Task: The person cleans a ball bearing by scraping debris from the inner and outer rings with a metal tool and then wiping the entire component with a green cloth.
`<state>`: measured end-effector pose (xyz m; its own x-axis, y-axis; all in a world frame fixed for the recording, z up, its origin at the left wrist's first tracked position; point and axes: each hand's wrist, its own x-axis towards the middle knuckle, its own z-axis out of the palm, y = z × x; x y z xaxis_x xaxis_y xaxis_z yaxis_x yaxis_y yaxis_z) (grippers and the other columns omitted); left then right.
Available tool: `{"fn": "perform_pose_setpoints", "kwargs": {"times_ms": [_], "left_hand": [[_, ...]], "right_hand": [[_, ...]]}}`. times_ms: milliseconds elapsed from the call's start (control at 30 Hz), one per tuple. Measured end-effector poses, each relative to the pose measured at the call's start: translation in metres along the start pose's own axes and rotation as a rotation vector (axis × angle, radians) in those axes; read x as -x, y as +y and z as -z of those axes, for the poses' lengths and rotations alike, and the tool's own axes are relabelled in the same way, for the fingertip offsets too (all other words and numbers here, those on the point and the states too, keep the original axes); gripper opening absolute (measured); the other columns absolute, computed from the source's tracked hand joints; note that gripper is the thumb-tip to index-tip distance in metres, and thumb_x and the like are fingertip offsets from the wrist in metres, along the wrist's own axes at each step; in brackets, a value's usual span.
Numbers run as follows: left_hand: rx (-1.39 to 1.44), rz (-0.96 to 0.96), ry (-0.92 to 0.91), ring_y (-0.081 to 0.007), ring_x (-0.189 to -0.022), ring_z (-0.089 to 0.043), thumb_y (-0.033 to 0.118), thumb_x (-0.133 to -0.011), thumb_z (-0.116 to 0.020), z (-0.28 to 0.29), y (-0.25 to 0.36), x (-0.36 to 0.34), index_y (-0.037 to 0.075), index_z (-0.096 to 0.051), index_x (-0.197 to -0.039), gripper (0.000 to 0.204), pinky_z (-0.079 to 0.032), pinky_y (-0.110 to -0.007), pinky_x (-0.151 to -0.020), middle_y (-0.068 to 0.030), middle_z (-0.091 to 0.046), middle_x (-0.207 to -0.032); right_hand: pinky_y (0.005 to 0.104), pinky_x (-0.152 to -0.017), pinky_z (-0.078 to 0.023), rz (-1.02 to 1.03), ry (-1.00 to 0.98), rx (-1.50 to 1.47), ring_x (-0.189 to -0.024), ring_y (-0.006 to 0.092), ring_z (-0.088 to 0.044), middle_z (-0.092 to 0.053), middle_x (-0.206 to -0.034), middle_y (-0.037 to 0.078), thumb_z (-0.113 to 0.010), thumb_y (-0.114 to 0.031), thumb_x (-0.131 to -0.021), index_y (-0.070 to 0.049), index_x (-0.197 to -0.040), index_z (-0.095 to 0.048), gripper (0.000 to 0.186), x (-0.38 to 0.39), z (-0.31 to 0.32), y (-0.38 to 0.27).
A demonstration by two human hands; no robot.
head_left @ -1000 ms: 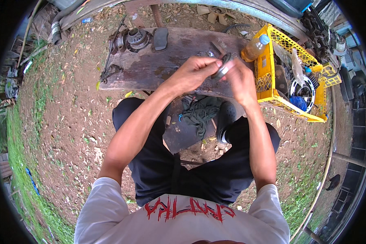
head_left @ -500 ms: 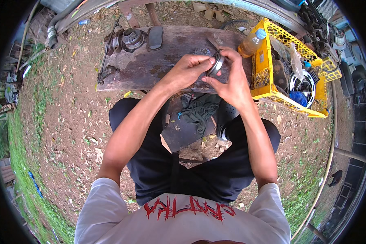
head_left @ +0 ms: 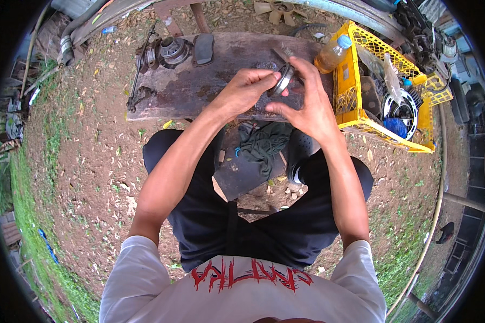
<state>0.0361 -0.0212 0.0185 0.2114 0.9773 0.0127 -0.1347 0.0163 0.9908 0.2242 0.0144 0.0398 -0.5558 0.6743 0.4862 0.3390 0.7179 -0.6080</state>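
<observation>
A round metal bearing [head_left: 282, 81] with a shiny outer band is tilted on edge above the wooden bench. My left hand [head_left: 245, 90] pinches its left side between thumb and fingers. Around its right side my right hand [head_left: 313, 105] is spread, with thumb and fingers wide apart. The right fingertips are close to the bearing's top edge; whether they touch it I cannot tell. Behind the hands, a flat, narrow tool [head_left: 280, 54] lies on the bench [head_left: 194, 91].
A metal hub [head_left: 173, 51] and a dark brake pad [head_left: 203, 49] sit at the bench's far left. On the right, a bottle of amber liquid [head_left: 333, 55] stands beside a yellow crate [head_left: 351, 99] of parts. A dark green rag [head_left: 264, 145] lies below the bench's near edge.
My right hand has loosened from the bearing, its thumb and fingers opening outward. The bearing has shifted slightly left with my left hand, which keeps its pinch.
</observation>
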Motion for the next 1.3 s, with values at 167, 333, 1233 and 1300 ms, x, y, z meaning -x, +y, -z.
{"fn": "perform_pose_setpoints", "kwargs": {"times_ms": [167,333,1233,1300], "left_hand": [[0.011,0.025,0.012,-0.0057,-0.086,-0.056,0.029,-0.102,-0.050,0.002,-0.001,0.001,0.001,-0.067,-0.118,0.036,-0.044,-0.021,-0.078,-0.0005,-0.068,-0.094],[-0.077,0.114,0.085,-0.0038,-0.072,-0.040,0.029,-0.102,-0.050,-0.007,0.005,0.001,0.002,-0.067,-0.118,0.036,-0.036,-0.021,-0.065,0.0022,-0.067,-0.092],[0.692,0.000,0.321,-0.0076,-0.057,-0.039,0.040,-0.104,-0.037,0.008,0.021,0.010,0.009,-0.053,-0.081,0.041,-0.042,-0.026,-0.070,0.0036,-0.040,-0.056],[0.621,-0.032,0.365,-0.0068,-0.055,-0.037,0.040,-0.104,-0.038,0.010,0.023,0.011,0.009,-0.054,-0.080,0.042,-0.041,-0.025,-0.069,0.0035,-0.040,-0.057]], "right_hand": [[0.0405,-0.079,-0.055,-0.303,-0.080,-0.335,-0.094,0.0294,-0.065,-0.059,-0.121,0.017,-0.069,-0.044,-0.085,-0.002,-0.132,-0.044,0.068,-0.002,-0.007,0.009],[0.0347,-0.059,-0.056,-0.861,-0.319,-0.708,-0.077,0.0229,-0.068,-0.068,-0.098,0.013,-0.033,-0.074,-0.092,0.005,-0.132,-0.042,0.089,-0.002,0.005,0.023],[0.0485,-0.084,-0.051,-0.469,-0.140,0.681,-0.099,0.0384,-0.063,-0.064,-0.101,0.022,-0.056,-0.022,-0.092,0.002,-0.108,-0.058,0.028,0.022,-0.027,0.103],[0.0496,-0.084,-0.051,-0.510,-0.032,0.481,-0.095,0.0391,-0.064,-0.065,-0.092,0.023,-0.053,-0.022,-0.093,0.003,-0.106,-0.058,0.029,0.025,-0.026,0.107]]}}
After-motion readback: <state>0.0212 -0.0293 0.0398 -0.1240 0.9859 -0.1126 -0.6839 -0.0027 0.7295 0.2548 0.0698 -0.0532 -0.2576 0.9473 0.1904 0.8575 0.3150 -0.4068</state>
